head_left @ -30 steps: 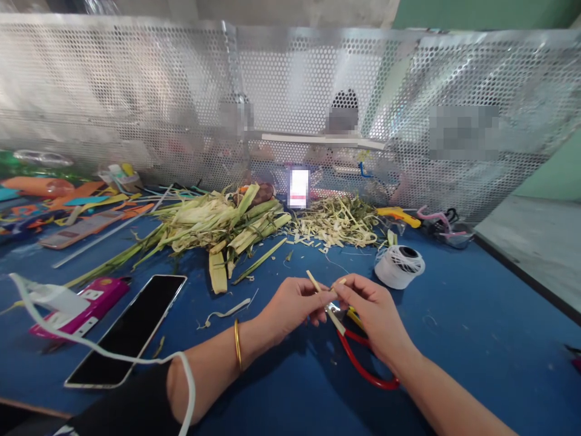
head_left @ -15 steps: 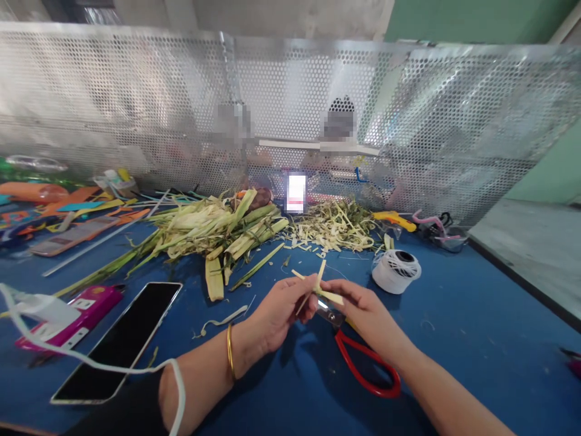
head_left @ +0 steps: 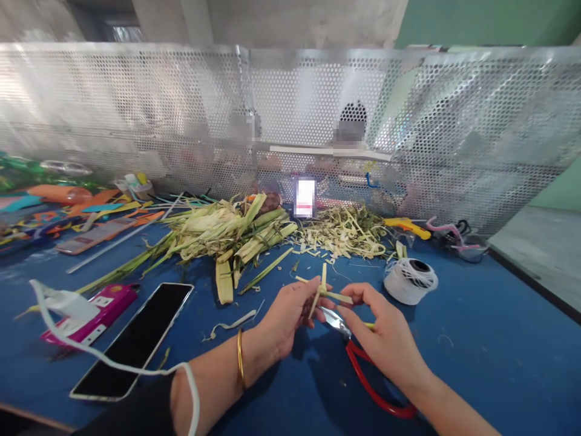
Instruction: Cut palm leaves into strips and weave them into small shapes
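My left hand (head_left: 290, 312) pinches two thin pale leaf strips (head_left: 321, 289) that cross each other, one upright and one lying sideways. My right hand (head_left: 385, 336) pinches the right end of the sideways strip. Both hands hover just above the blue table (head_left: 476, 345). Red-handled scissors (head_left: 372, 381) lie on the table under my right hand, blades pointing toward my left hand. A gold bangle sits on my left wrist.
A pile of green-yellow palm leaves (head_left: 227, 233) and a heap of cut strips (head_left: 345, 233) lie behind my hands. A white thread spool (head_left: 410, 280) stands to the right. A dark phone (head_left: 136, 339), a pink power strip (head_left: 97, 306) and a white cable lie left. A perforated metal screen (head_left: 136, 121) closes the back.
The single strip held between both hands now forms a cross of two strips. The upright piece has turned more vertical, and my right hand has shifted slightly right.
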{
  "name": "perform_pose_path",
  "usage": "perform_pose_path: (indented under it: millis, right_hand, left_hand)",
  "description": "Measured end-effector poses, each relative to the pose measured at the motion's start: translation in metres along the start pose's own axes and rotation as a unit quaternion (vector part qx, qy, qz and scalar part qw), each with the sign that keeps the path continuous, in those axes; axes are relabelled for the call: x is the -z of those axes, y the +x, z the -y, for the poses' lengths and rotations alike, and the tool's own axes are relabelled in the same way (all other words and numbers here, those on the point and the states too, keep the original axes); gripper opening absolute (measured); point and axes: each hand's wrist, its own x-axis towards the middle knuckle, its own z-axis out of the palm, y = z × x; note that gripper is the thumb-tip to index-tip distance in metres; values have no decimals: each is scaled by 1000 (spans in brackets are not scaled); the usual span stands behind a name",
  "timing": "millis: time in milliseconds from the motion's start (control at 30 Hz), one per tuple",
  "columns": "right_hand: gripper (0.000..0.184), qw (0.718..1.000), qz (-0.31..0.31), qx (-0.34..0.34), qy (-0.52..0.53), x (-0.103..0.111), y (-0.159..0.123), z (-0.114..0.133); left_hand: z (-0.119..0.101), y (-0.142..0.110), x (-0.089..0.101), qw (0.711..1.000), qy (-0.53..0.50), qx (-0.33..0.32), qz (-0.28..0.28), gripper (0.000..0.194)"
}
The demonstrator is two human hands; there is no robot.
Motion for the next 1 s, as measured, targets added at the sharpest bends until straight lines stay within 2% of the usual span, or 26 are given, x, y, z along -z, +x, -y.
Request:
perform_pose_path:
  millis: [133, 267, 333, 400, 467, 500, 567, 633, 733, 867, 1000]
  right_hand:
    - [14, 993, -14, 90, -74, -5, -3, 0]
    - [21, 984, 22, 163, -63, -3, -3, 7]
    - [20, 992, 19, 119, -41, -1, -2, 8]
    - [20, 1000, 2, 15, 1, 0, 0, 5]
    - [26, 994, -4, -79, 73, 0, 4, 0]
    - [29, 988, 2, -105, 112, 0, 5, -1]
    - [29, 978, 28, -117, 172, 0, 7, -2]
    - [21, 975, 48, -103, 192, -1, 7, 1]
    - [15, 978, 35, -92, 186, -2, 5, 7]
    - [20, 979, -17, -97, 178, -4, 4, 7]
    - [26, 976, -12, -120, 184, 1, 8, 2]
  left_hand:
    - [4, 2, -1, 997, 66, -20, -22, 32]
    - [4, 1, -5, 991, 107, -70, -50, 31]
    - [3, 0, -6, 985, 129, -96, -62, 31]
    - [3, -1, -7, 980, 156, -117, -51, 30]
    - [2, -3, -7, 971, 200, -128, -3, 29]
    - [2, -4, -7, 964, 230, -128, 26, 31]
    - [3, -6, -8, 946, 293, -119, 75, 35]
    - [3, -8, -9, 929, 340, -107, 105, 32]
    - [3, -10, -10, 919, 362, -87, 131, 25]
    - [2, -11, -10, 928, 336, -71, 148, 26]
    - [3, -9, -9, 955, 258, -51, 136, 36]
